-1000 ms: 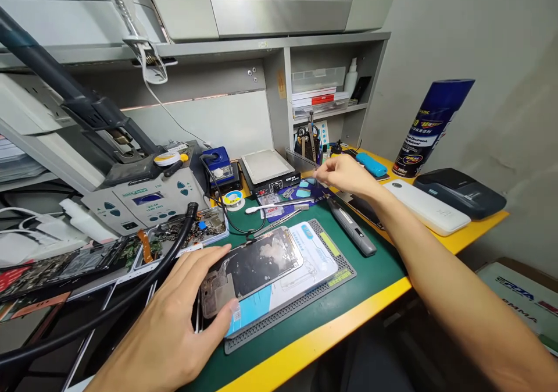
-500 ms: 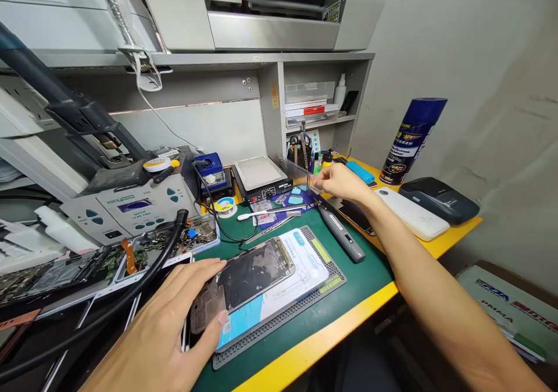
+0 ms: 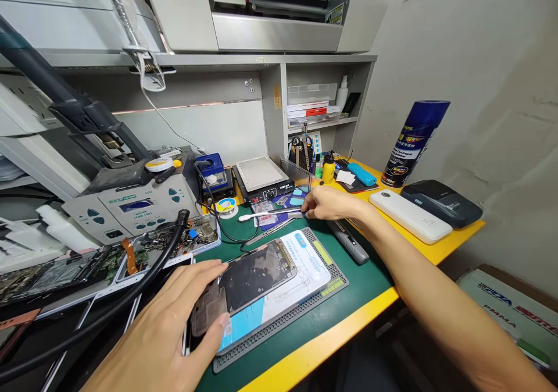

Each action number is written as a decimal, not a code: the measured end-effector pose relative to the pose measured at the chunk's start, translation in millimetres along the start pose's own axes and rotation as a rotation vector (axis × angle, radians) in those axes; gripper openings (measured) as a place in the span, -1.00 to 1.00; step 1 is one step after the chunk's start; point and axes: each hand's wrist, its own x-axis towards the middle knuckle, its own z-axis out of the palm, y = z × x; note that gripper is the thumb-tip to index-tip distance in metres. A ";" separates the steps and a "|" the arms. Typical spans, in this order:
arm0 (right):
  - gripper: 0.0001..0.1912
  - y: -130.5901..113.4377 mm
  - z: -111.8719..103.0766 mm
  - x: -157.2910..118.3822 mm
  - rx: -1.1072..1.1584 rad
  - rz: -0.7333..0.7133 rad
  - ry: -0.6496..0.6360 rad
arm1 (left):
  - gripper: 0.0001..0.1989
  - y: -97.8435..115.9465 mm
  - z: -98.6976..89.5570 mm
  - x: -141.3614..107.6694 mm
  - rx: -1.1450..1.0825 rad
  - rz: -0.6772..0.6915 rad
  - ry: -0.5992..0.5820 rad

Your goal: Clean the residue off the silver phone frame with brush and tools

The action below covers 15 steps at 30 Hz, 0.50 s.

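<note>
My left hand (image 3: pixel 170 322) rests at the lower left with fingers and thumb around the near end of a dark phone part (image 3: pixel 255 275). The part lies on a white and blue package (image 3: pixel 307 261) over a grey perforated mat (image 3: pixel 342 284). Farther back, my right hand (image 3: pixel 320 203) has its fingertips pinched at the end of a thin tool with a white tip (image 3: pixel 259 215). That tool lies above metal tweezers (image 3: pixel 270 232). Behind the right wrist's near side is a grey pen-like tool (image 3: pixel 353 245), partly covered.
A hot plate (image 3: pixel 261 177) and blue holder (image 3: pixel 213 171) stand behind. A soldering station (image 3: pixel 137 206), a tray of boards (image 3: pixel 204 235) and a black cable are left. A yellow bottle (image 3: pixel 328 170), white power bank (image 3: pixel 410 214) and spray can (image 3: pixel 414 142) are right.
My right hand has moved left and nearer, from beside the clear panel to the end of the white-tipped tool. My left hand holds its place on the phone part.
</note>
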 end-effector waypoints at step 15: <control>-0.75 -14.4 6.3 -0.6 -0.063 0.022 0.070 | -0.43 9.3 -7.5 6.1 -0.036 -0.030 -0.010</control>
